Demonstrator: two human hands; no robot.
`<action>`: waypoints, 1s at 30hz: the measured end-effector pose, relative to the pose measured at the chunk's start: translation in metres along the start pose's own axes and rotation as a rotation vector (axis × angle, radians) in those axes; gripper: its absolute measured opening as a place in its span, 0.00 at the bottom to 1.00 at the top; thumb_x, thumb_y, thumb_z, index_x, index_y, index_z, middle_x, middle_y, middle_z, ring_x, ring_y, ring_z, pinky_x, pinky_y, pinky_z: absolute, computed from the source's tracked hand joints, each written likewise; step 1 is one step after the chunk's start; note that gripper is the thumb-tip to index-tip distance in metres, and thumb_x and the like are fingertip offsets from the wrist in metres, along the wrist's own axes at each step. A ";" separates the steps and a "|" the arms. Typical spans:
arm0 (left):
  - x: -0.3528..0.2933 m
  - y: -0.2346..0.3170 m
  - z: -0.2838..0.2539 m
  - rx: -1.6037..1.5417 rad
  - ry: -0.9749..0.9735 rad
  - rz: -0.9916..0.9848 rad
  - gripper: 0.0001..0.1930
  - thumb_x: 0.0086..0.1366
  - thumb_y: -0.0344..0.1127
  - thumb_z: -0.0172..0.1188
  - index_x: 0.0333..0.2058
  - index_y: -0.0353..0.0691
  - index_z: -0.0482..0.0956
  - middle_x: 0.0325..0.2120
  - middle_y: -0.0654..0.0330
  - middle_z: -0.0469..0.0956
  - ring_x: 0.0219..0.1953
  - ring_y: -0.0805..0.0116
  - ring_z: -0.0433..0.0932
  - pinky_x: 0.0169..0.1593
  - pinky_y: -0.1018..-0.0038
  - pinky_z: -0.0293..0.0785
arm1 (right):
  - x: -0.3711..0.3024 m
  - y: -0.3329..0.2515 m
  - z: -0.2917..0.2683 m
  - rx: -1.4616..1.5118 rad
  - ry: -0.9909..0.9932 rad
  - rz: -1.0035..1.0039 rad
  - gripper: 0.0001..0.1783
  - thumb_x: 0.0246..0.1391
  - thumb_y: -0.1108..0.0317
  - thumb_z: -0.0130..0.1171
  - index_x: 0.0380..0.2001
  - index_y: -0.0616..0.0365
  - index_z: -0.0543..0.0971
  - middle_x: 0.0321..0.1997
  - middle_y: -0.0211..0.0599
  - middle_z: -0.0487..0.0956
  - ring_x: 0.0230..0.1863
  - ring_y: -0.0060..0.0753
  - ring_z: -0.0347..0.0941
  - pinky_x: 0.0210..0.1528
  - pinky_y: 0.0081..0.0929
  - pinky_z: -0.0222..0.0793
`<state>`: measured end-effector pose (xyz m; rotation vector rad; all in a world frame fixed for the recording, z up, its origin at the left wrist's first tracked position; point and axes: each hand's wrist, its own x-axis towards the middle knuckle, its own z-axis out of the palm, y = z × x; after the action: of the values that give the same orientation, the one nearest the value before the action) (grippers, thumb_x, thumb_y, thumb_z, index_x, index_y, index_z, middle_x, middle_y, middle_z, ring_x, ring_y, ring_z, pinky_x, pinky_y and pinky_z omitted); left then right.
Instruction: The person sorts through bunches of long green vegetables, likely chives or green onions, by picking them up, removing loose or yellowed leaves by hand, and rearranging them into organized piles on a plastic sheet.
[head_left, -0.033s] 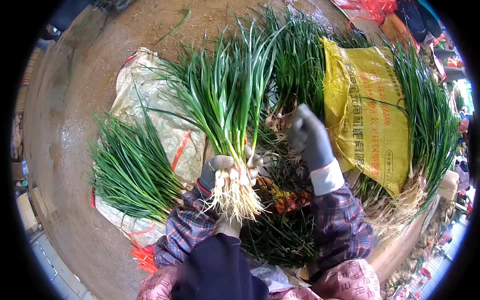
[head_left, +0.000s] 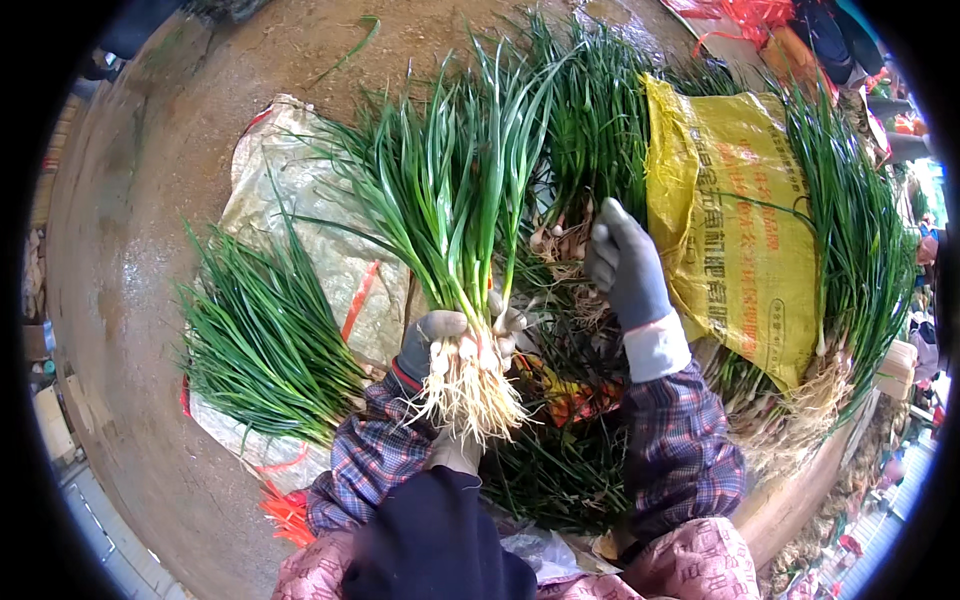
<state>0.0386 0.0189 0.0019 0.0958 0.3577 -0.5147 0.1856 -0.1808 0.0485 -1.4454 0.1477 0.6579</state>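
My left hand (head_left: 432,332), in a grey glove, is closed round the lower stems of a thick bunch of spring onions (head_left: 455,210). Their white bulbs and pale stringy roots (head_left: 470,390) hang toward me, and the green leaves fan out away from me. To the right, my gloved right hand (head_left: 625,262) is raised apart from the bunch. Its fingers are curled in and nothing shows in them. It is nearest to another heap of spring onions (head_left: 595,130) with their bulbs toward me.
Another pile of spring onions (head_left: 265,330) lies at left on a pale woven sack (head_left: 375,325). A yellow woven sack (head_left: 740,230) covers part of a long pile at right (head_left: 850,240). Dark loose leaves (head_left: 560,475) lie below my hands. Red plastic strips (head_left: 288,512) sit at lower left.
My right hand has shifted slightly to the right and turned a little, and it looks sharper now. The left hand and its bunch stay in place.
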 end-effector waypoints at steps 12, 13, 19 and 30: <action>-0.002 0.000 0.010 0.382 0.276 -0.149 0.18 0.58 0.43 0.60 0.37 0.30 0.80 0.32 0.47 0.82 0.33 0.59 0.83 0.38 0.69 0.82 | 0.035 0.036 0.062 -1.681 -0.065 -0.111 0.10 0.50 0.63 0.57 0.26 0.53 0.85 0.28 0.42 0.83 0.33 0.50 0.82 0.31 0.43 0.75; -0.003 -0.002 0.010 0.305 0.260 -0.074 0.18 0.57 0.41 0.60 0.39 0.31 0.79 0.34 0.48 0.81 0.35 0.59 0.82 0.39 0.68 0.82 | 0.033 0.036 0.063 -1.664 -0.077 -0.121 0.10 0.50 0.63 0.58 0.28 0.52 0.86 0.31 0.39 0.85 0.35 0.48 0.83 0.33 0.42 0.75; -0.001 -0.018 -0.010 -0.074 -0.165 -0.021 0.22 0.52 0.29 0.61 0.48 0.40 0.75 0.43 0.51 0.77 0.44 0.54 0.78 0.46 0.61 0.80 | 0.040 0.036 -0.016 -0.288 0.147 -0.260 0.10 0.60 0.61 0.53 0.28 0.54 0.76 0.17 0.32 0.71 0.19 0.30 0.71 0.21 0.32 0.68; -0.004 -0.014 -0.017 0.124 -0.076 0.086 0.34 0.58 0.39 0.62 0.61 0.31 0.63 0.44 0.50 0.78 0.40 0.57 0.82 0.46 0.63 0.81 | -0.139 0.029 -0.027 -1.126 -0.570 0.173 0.33 0.54 0.61 0.62 0.63 0.52 0.67 0.49 0.48 0.77 0.51 0.44 0.76 0.54 0.34 0.73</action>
<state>0.0227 0.0117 -0.0125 0.2103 0.2463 -0.4539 0.0654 -0.2517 0.0854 -2.2323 -0.6529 1.3906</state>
